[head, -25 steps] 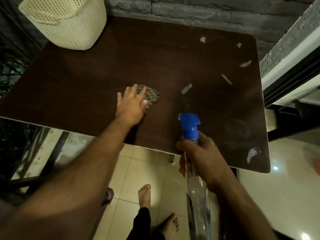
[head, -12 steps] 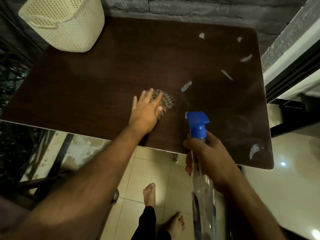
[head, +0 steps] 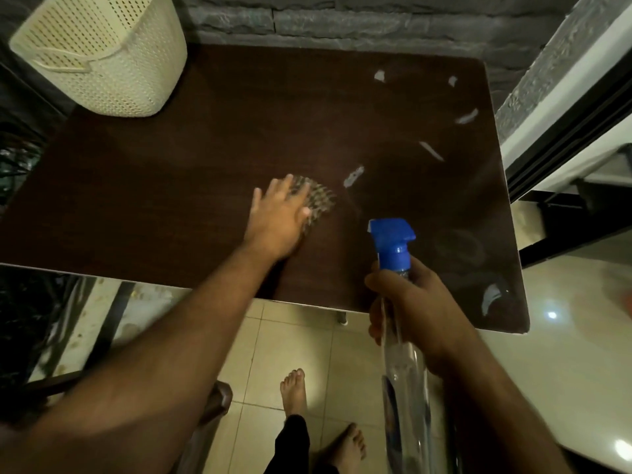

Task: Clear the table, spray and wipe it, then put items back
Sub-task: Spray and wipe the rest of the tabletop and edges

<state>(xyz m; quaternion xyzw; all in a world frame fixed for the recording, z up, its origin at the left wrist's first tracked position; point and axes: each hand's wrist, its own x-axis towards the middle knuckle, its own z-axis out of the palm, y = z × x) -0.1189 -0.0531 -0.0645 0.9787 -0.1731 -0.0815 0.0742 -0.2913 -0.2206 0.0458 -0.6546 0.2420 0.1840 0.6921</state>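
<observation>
My left hand (head: 278,218) lies flat with spread fingers on a checked cloth (head: 319,200), pressing it onto the dark brown table (head: 171,186) near the front middle. Only the cloth's right part shows past my fingers. My right hand (head: 413,309) grips the neck of a clear spray bottle (head: 405,371) with a blue trigger head (head: 391,242), held upright over the table's front edge, right of the cloth. Pale scraps or marks (head: 354,175) dot the right half of the tabletop.
A cream perforated basket (head: 102,53) stands on the table's back left corner. A grey stone wall (head: 342,22) runs behind the table. A window or door frame (head: 561,131) is at the right. Pale floor tiles and my bare feet (head: 294,393) lie below the front edge.
My left hand has slid the cloth rightward along the table, toward the bottle. The bottle has stayed in my right hand at about the same place.
</observation>
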